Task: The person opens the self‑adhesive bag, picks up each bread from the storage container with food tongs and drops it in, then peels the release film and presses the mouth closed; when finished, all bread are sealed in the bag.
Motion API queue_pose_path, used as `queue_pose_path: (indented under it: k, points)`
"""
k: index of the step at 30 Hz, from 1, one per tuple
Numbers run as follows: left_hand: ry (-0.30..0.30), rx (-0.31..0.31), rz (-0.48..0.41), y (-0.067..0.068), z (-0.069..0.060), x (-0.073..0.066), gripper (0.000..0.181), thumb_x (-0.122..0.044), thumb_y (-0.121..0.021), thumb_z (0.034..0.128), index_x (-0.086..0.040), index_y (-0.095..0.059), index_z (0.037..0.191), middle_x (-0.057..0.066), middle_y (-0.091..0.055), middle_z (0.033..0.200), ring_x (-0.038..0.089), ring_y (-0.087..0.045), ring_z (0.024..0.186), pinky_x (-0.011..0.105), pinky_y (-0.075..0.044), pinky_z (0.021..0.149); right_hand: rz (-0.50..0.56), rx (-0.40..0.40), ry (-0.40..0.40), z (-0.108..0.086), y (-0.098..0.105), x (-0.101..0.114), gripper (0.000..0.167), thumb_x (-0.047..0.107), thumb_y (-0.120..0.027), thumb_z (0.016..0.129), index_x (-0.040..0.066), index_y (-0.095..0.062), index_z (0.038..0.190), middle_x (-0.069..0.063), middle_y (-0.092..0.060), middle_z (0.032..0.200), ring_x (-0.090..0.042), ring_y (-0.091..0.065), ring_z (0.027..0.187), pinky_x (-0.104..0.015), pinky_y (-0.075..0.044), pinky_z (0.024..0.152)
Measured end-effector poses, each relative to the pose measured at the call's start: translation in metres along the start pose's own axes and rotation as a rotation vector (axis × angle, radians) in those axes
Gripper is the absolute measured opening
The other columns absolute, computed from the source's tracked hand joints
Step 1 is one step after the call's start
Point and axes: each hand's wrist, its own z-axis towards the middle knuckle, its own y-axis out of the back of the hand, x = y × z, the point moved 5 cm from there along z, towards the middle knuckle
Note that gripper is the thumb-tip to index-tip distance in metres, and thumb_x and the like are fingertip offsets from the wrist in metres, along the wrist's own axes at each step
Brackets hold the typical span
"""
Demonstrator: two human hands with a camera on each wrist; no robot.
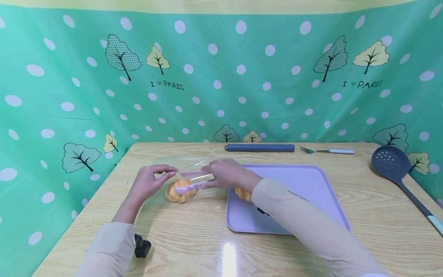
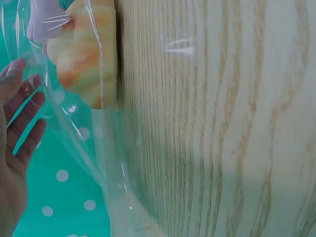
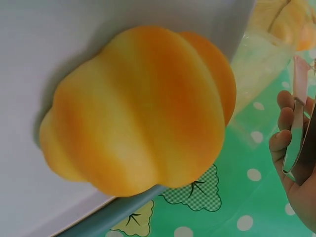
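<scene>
My left hand (image 1: 149, 182) pinches the edge of a clear plastic bag (image 2: 94, 153) between thumb and forefinger, the other fingers spread in the left wrist view. Inside the bag is a golden, ridged bread roll (image 1: 180, 191). My right hand (image 1: 226, 173) grips tongs (image 1: 188, 188) with pale lilac ends, which reach into the bag. One tong end lies across the roll and the other is behind it; whether they squeeze it I cannot tell. Beneath my right forearm, a second bread roll (image 3: 138, 113) sits on the lilac tray (image 1: 294, 177), partly hidden in the head view.
A dark blue rod (image 1: 259, 147) lies along the table's back edge, with a fork (image 1: 327, 151) to its right. At the far right rests a slotted skimmer (image 1: 391, 163). A polka-dot cloth (image 1: 242, 96) hangs behind the wooden table (image 1: 187, 238).
</scene>
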Motion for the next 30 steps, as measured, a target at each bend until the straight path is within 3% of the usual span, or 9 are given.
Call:
queue_pose_path:
  k: [6, 13, 18, 23, 26, 30]
  points:
    - [0.007, 0.006, -0.002, 0.0, -0.001, 0.0, 0.011, -0.012, -0.074, 0.0941, -0.009, -0.08, 0.103, 0.008, -0.078, 0.102, 0.033, -0.072, 0.102, 0.055, -0.056, 0.089, -0.027, -0.053, 0.006, -0.013, 0.008, -0.007, 0.063, 0.055, -0.067, 0.094, 0.015, -0.06, 0.143, -0.004, -0.069, 0.1, -0.013, -0.058, 0.075, -0.034, -0.055, 0.074]
    - [0.008, 0.01, -0.008, 0.0, -0.001, 0.0, 0.012, -0.013, -0.074, 0.0948, -0.009, -0.08, 0.104, 0.007, -0.078, 0.103, 0.034, -0.071, 0.104, 0.056, -0.055, 0.09, -0.102, -0.149, 0.074, -0.035, 0.024, -0.013, 0.058, 0.05, -0.07, 0.094, 0.011, -0.064, 0.137, -0.007, -0.07, 0.097, -0.014, -0.057, 0.069, -0.033, -0.055, 0.066]
    - [0.015, 0.01, -0.008, -0.001, -0.001, 0.001, 0.013, -0.015, -0.074, 0.095, -0.009, -0.08, 0.105, 0.006, -0.078, 0.103, 0.034, -0.071, 0.105, 0.056, -0.054, 0.092, -0.141, -0.149, 0.071, -0.051, 0.034, -0.02, 0.059, 0.051, -0.068, 0.095, 0.011, -0.064, 0.138, -0.012, -0.072, 0.11, -0.017, -0.063, 0.071, -0.034, -0.058, 0.067]
    - [0.014, 0.013, -0.005, -0.002, -0.001, 0.001, 0.013, -0.015, -0.074, 0.095, -0.009, -0.08, 0.105, 0.007, -0.078, 0.104, 0.035, -0.07, 0.106, 0.057, -0.053, 0.093, -0.171, -0.157, 0.049, -0.068, 0.043, -0.027, 0.06, 0.052, -0.066, 0.096, 0.011, -0.063, 0.139, -0.019, -0.068, 0.126, -0.027, -0.072, 0.089, -0.041, -0.061, 0.077]
    - [0.011, 0.01, -0.001, -0.002, 0.0, 0.001, 0.013, -0.014, -0.074, 0.0948, -0.009, -0.08, 0.105, 0.008, -0.077, 0.104, 0.035, -0.07, 0.106, 0.057, -0.053, 0.093, -0.175, -0.173, 0.045, -0.077, 0.049, -0.031, 0.061, 0.054, -0.066, 0.095, 0.012, -0.063, 0.139, -0.018, -0.069, 0.124, -0.025, -0.071, 0.085, -0.039, -0.06, 0.075]
    - [0.018, 0.01, 0.0, -0.003, 0.0, 0.002, 0.013, -0.014, -0.074, 0.0952, -0.009, -0.08, 0.105, 0.008, -0.077, 0.104, 0.035, -0.07, 0.107, 0.057, -0.053, 0.093, -0.185, -0.194, 0.052, -0.089, 0.055, -0.034, 0.062, 0.055, -0.067, 0.094, 0.011, -0.064, 0.138, -0.011, -0.072, 0.108, -0.017, -0.064, 0.073, -0.032, -0.057, 0.065]
